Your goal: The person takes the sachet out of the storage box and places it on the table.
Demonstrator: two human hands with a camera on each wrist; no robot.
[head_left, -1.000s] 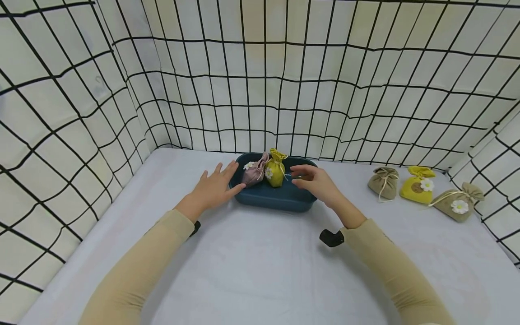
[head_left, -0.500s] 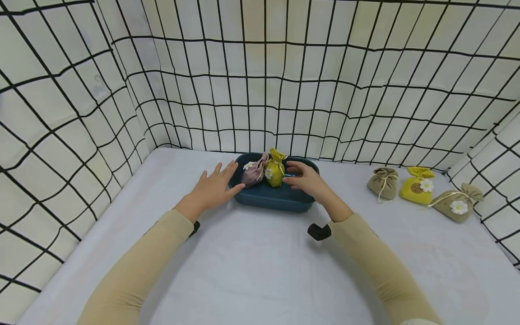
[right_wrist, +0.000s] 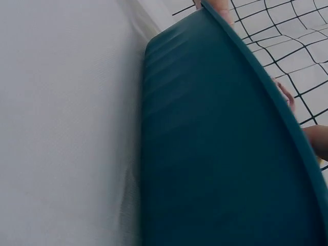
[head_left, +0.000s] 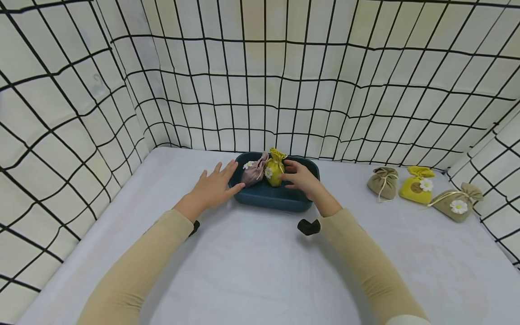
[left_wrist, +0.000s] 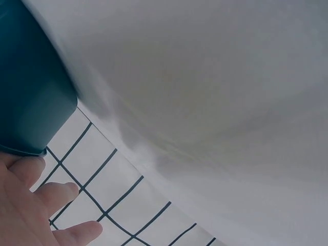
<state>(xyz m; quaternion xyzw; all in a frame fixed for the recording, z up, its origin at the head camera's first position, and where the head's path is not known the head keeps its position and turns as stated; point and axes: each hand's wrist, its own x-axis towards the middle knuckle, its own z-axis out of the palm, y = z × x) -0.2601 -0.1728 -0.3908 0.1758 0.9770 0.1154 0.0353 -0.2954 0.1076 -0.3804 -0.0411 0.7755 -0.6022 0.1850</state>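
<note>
Yellow pouch [head_left: 274,173] stood upright in the dark teal tray [head_left: 273,203], with the right hand [head_left: 305,181] at its side.
The yellow pouch's long axis is held near vertical, its tied neck pointed up; beside it the mauve pouch [head_left: 253,174] is tilted, its neck pointed up and to the right. The tray is laid near the table's far edge, its long axis run left to right. The right hand's grip is parted, thumb below fingers; whether the yellow pouch is touched cannot be told. The left hand [head_left: 210,188] is spread wide at the tray's left end. The table [head_left: 252,262] is covered in white and enclosed by pale walls overlaid with black grid netting [head_left: 265,42]. At the right, a taupe pouch [head_left: 382,184], a yellow bag [head_left: 414,192] and a khaki pouch [head_left: 454,206] are grouped.
</note>
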